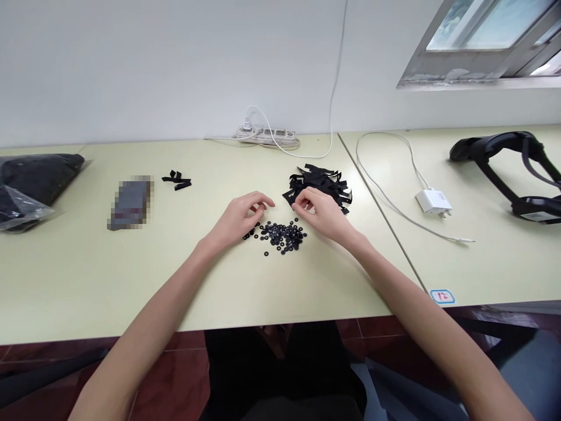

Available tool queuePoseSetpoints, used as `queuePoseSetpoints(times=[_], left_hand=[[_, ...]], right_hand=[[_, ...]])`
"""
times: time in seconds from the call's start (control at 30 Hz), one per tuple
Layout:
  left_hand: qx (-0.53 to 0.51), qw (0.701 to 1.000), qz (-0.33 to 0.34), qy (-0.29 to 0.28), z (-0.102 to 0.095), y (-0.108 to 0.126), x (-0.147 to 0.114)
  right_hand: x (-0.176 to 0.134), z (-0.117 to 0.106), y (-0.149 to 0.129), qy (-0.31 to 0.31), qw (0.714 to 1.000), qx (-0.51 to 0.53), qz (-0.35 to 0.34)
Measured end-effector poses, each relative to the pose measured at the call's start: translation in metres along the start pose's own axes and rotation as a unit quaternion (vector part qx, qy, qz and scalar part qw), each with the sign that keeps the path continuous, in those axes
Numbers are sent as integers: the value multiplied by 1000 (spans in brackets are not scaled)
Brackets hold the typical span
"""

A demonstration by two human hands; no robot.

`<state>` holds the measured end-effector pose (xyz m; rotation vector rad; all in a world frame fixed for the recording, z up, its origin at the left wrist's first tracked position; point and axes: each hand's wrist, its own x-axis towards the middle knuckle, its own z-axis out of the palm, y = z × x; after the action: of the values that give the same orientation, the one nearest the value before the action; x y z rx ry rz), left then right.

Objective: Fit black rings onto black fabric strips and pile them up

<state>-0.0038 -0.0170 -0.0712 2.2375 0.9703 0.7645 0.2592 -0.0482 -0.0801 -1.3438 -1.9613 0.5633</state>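
Buttons or washers (286, 235), small black discs with holes, lie in a loose heap on the pale counter (219, 298), between and slightly nearer the person than the two hands; a few lie apart at the heap's left and near edges. The left hand (245, 213) is just beside the left end of the heap, released, its fingers loosely curved and the thumb and forefinger a little apart. The right hand (319, 211) is at the near side of a pile of black strips (322, 180), thumb and forefinger drawn close together at its left edge; whether something is pinched there I cannot tell. More short black pieces (176, 179) lie farther left, near a pixelated dark object (130, 203) whose markings cannot be read.

The one clear piece of writing is a red "12" on a white sticker (442, 296) with a blue border, at the counter's front edge, right of the seam. The white charger (433, 202) bears faint grey print, too small to read; beside it lies a white cable (460, 240). A black headset (495, 142) at far right carries a pale label (537, 216), also illegible. A power strip (278, 137) lies by the wall, a white plug (246, 123) in its left end. A plastic bag (26, 216) with dark contents lies at far left.
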Motion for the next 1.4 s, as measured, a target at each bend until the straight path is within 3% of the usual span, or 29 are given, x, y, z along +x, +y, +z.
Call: queuePoseSetpoints(times=[0.13, 0.27, 0.4, 0.53, 0.8, 1.03, 1.17, 1.27, 1.4], left_hand=[[-122, 992, -30, 22, 7, 9, 1], [-198, 979, -45, 9, 13, 12, 2], [-264, 962, -65, -20, 16, 14, 3], [-268, 959, -90, 4, 17, 17, 4], [-303, 934, -169, 83, 12, 17, 5], [-323, 931, -169, 15, 15, 20, 4], [-313, 935, -163, 31, 16, 19, 4], [-317, 932, -164, 62, 15, 17, 4], [-331, 923, -181, 70, 15, 13, 5]], right_hand=[[1, 2, -10, -1, 986, 169, -3], [-1, 3, -18, -27, 974, 226, 0], [-4, 5, -19, -5, 983, 182, -24], [-5, 7, -19, -7, 990, 130, -52], [-4, 1, -25, -52, 975, 211, 53], [-6, 3, -26, -39, 976, 205, 58], [-5, 0, -23, -37, 979, 193, 55], [-3, -8, -14, -37, 991, 122, 41], [-2, -15, 2, -127, 992, 7, 18]])
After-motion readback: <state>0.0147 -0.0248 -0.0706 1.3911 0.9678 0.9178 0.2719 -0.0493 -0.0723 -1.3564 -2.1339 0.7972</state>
